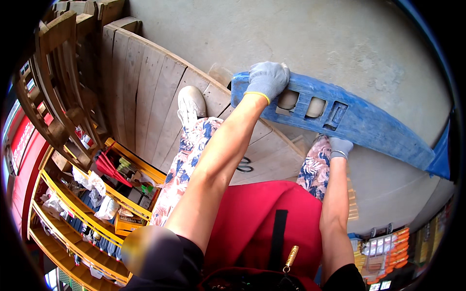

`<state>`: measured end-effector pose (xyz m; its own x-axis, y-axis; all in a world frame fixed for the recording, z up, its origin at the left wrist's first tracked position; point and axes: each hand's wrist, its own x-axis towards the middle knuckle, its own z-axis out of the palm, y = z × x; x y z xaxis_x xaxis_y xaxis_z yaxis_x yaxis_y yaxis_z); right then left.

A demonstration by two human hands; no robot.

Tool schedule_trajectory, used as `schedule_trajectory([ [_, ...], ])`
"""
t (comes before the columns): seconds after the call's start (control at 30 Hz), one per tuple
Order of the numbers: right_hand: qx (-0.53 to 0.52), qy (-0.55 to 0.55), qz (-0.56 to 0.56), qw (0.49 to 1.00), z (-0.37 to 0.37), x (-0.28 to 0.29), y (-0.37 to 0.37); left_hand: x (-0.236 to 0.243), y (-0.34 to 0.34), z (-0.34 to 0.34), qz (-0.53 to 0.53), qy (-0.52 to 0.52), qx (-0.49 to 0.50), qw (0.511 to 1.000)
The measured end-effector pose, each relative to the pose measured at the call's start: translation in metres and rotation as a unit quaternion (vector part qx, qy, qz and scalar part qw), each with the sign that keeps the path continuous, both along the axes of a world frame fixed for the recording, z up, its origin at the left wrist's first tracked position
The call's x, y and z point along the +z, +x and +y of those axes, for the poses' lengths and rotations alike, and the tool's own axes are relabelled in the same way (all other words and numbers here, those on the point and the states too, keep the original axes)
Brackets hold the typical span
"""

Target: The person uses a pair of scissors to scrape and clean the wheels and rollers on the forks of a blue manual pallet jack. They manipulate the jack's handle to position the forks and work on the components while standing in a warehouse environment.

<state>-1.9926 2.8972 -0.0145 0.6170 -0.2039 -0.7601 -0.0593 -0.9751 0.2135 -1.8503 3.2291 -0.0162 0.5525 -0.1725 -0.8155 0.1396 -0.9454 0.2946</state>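
A long, worn blue plastic panel (pixel 374 123) with rectangular openings lies slantwise ahead of me, one end over a wooden platform (pixel 150 92). My left hand (pixel 268 80), in a grey glove with a yellow cuff, is closed over its left end. At the near edge, below the openings, my right hand (pixel 341 146) grips the panel from beneath, also gloved; its fingers are mostly hidden behind the panel. Beige shoe-like shapes show through two openings. Black-handled scissors (pixel 245 166) rest on the boards between my legs, their blades hidden by my left arm.
My left shoe (pixel 191 104) stands on the boards; the concrete floor (pixel 204 34) starts beyond their edge. At left are stacked wooden pallets (pixel 58 34) and yellow shelving (pixel 90 213) full of goods. An orange rack (pixel 388 252) stands at lower right, a blue surface (pixel 441 150) at far right.
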Motion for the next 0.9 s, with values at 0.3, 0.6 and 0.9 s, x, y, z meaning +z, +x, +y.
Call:
schedule_trajectory([
  [0.3, 0.001, 0.018, -0.021, 1.0, -0.004, 0.007, 0.004, 0.006, -0.005, -0.001, -0.013, -0.008, 0.054, 0.998],
  [0.6, -0.013, -0.025, 0.048, 0.998, -0.016, -0.005, -0.002, -0.003, -0.022, -0.008, -0.001, 0.014, 0.099, 0.995],
  [0.9, -0.004, -0.068, 0.144, 0.987, 0.007, 0.004, 0.016, 0.0, -0.025, -0.006, 0.023, 0.026, 0.135, 0.99],
])
